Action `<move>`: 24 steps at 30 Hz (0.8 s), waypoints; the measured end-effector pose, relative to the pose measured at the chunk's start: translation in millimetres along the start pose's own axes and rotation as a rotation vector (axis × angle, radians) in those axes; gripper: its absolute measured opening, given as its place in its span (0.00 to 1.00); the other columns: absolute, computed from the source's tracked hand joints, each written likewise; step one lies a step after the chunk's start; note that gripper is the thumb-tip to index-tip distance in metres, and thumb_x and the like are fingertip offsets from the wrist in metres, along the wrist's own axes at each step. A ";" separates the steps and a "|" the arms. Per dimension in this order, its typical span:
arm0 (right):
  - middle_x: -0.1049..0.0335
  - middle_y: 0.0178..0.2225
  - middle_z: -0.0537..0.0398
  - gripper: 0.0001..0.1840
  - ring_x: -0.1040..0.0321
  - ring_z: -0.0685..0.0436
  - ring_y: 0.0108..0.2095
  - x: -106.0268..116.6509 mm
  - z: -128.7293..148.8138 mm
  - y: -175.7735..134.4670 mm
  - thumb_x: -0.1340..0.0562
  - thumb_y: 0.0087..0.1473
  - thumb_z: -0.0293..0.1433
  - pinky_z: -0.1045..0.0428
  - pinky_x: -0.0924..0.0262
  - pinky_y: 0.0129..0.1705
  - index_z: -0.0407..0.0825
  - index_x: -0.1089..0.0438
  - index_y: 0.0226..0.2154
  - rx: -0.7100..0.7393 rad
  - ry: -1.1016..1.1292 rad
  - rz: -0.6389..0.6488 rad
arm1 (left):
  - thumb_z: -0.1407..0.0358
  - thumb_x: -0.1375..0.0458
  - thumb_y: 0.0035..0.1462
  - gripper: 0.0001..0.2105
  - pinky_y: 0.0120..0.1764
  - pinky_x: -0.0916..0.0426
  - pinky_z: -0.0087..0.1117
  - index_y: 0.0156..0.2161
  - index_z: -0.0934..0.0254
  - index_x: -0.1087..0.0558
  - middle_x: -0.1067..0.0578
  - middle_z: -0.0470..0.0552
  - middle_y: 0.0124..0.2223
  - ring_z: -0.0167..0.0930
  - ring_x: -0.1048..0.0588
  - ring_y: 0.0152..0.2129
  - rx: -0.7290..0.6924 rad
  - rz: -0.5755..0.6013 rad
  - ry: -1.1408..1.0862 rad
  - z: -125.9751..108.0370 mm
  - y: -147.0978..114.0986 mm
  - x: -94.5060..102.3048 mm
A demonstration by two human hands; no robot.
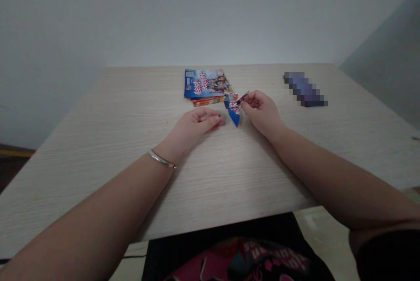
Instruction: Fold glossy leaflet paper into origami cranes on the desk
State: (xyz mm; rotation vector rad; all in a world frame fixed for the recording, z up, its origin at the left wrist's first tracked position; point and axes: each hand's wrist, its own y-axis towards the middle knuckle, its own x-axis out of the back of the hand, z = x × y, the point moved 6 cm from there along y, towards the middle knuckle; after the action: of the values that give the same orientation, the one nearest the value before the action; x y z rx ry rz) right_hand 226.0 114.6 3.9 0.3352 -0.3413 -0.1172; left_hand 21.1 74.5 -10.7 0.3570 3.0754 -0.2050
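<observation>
We have a small folded piece of glossy blue, white and red printed paper (pixel 234 117) pinched between the thumb and fingers of our right hand (pixel 262 114), its blue point angled down toward us, over the pale wood-grain table (pixel 210 189). Whether its folds make a pocket with anything inside, we cannot tell. Our left hand (pixel 192 128), a silver metal bangle (pixel 162 159) at its wrist, is just beside the paper but apart from it; its fingers are curled, thumb near forefinger, and we cannot tell if they grip anything small. Just beyond lies a flat stack of rectangular blue printed cards (pixel 207 83), with orange-printed edges showing underneath. Farther right, well apart, is a dark rectangular object (pixel 305 89), blurred by pixelation.
</observation>
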 end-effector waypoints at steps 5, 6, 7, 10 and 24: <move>0.31 0.27 0.60 0.04 0.34 0.48 0.29 53.8 -39.2 36.6 0.35 0.52 0.32 0.49 0.39 0.37 0.50 0.31 0.30 -0.155 -0.312 -0.204 | 0.70 0.39 0.62 0.01 0.47 0.28 0.30 0.38 0.66 0.25 0.20 0.47 0.33 0.24 0.22 0.32 0.039 -0.003 -0.024 0.2 0.7 0.3; 0.31 0.27 0.59 0.04 0.34 0.47 0.29 61.3 -45.8 42.4 0.36 0.53 0.33 0.48 0.38 0.38 0.50 0.31 0.30 -0.181 -0.331 -0.225 | 0.71 0.40 0.62 0.02 0.47 0.27 0.30 0.38 0.66 0.24 0.21 0.48 0.33 0.24 0.22 0.32 0.044 -0.009 -0.039 0.1 1.1 0.6; 0.30 0.28 0.57 0.05 0.33 0.46 0.30 67.1 -51.1 47.3 0.36 0.54 0.34 0.47 0.38 0.39 0.50 0.30 0.30 -0.201 -0.352 -0.247 | 0.71 0.40 0.63 0.03 0.48 0.27 0.30 0.37 0.67 0.24 0.21 0.48 0.34 0.23 0.22 0.32 0.049 -0.012 -0.056 0.1 1.4 0.6; 0.25 0.32 0.52 0.07 0.29 0.44 0.34 71.8 -59.9 58.0 0.36 0.55 0.35 0.46 0.36 0.42 0.49 0.28 0.33 -0.221 -0.396 -0.262 | 0.73 0.40 0.63 0.03 0.49 0.27 0.31 0.36 0.67 0.24 0.21 0.47 0.34 0.23 0.22 0.32 0.054 -0.016 -0.100 -0.3 2.1 0.2; 0.25 0.37 0.51 0.13 0.27 0.43 0.38 67.6 -60.3 70.0 0.39 0.56 0.31 0.47 0.34 0.44 0.49 0.31 0.45 -0.159 -0.453 -0.315 | 0.72 0.40 0.63 0.04 0.47 0.27 0.29 0.38 0.67 0.23 0.20 0.47 0.32 0.23 0.21 0.32 0.052 0.001 -0.115 6.3 6.8 3.3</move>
State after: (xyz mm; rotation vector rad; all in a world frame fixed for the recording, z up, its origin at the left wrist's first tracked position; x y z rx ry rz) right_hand 314.1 187.1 -5.0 0.1992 -0.7216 -0.5318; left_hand 19.7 81.0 -17.9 0.3359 2.9617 -0.2946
